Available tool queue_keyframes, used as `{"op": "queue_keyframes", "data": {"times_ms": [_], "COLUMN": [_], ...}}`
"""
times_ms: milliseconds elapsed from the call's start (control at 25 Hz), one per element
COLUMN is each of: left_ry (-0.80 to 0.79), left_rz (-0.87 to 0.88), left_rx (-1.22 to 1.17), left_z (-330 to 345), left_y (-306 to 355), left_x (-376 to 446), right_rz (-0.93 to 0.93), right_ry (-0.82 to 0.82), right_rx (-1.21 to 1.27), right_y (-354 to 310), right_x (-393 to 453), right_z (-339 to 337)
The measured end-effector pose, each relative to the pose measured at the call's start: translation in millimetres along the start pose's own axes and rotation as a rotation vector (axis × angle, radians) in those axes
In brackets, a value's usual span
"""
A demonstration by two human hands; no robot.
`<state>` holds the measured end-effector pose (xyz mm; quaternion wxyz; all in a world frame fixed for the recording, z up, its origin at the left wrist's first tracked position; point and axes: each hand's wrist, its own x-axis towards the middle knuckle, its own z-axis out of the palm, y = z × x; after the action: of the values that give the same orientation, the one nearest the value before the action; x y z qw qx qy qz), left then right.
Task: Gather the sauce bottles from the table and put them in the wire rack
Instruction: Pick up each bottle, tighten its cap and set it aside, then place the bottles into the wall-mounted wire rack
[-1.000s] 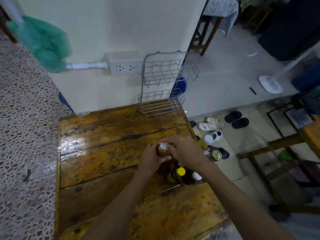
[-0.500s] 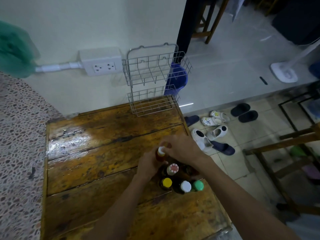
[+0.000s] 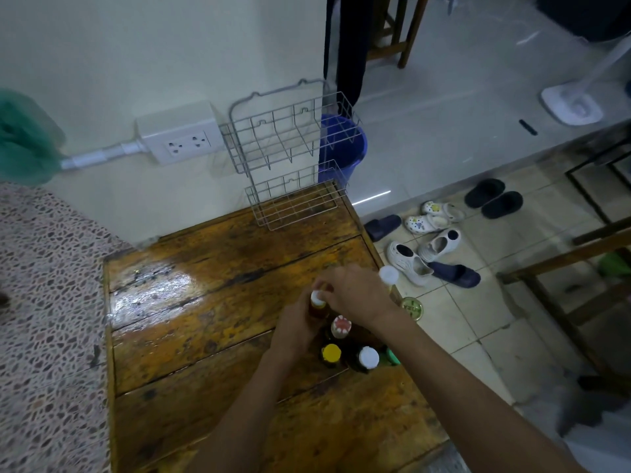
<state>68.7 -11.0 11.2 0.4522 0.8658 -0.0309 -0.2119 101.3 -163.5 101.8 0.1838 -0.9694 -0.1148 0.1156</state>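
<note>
Sauce bottles (image 3: pixel 345 346) stand clustered near the right edge of the bench (image 3: pixel 191 319). My left hand (image 3: pixel 297 322) wraps the body of a white-capped bottle (image 3: pixel 318 302), and my right hand (image 3: pixel 355 291) pinches at its cap. Behind them the wire rack (image 3: pixel 290 158) hangs on the wall, both its baskets holding nothing. Compared with half a second ago, my hands sit at the same bottle; a white-capped bottle (image 3: pixel 388 276) and a green lid (image 3: pixel 411 307) now show past my right wrist.
</note>
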Motion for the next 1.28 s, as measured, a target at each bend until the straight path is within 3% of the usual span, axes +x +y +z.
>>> {"op": "queue_keyframes", "data": {"times_ms": [680,880,1040,1280], "left_ry": [0.115,0.179,0.231,0.179], "left_rz": [0.045,0.081,0.193,0.398], "left_rx": [0.092,0.124,0.078,0.271], "left_z": [-20,-43,-62,-47], "left_y": [7,12,31,95], "left_x": [-28,-43,-56,-35], "right_rz": [0.025,0.056,0.186,0.464], "right_ry": [0.024,0.325,0.515,0.468], "right_rx": [-0.167,-0.065,0.027,0.145], "right_y": [-15,-21,8,56], "right_x": [-11,-42,-95,-162], "right_z": [-3,-32,-61,-37]}}
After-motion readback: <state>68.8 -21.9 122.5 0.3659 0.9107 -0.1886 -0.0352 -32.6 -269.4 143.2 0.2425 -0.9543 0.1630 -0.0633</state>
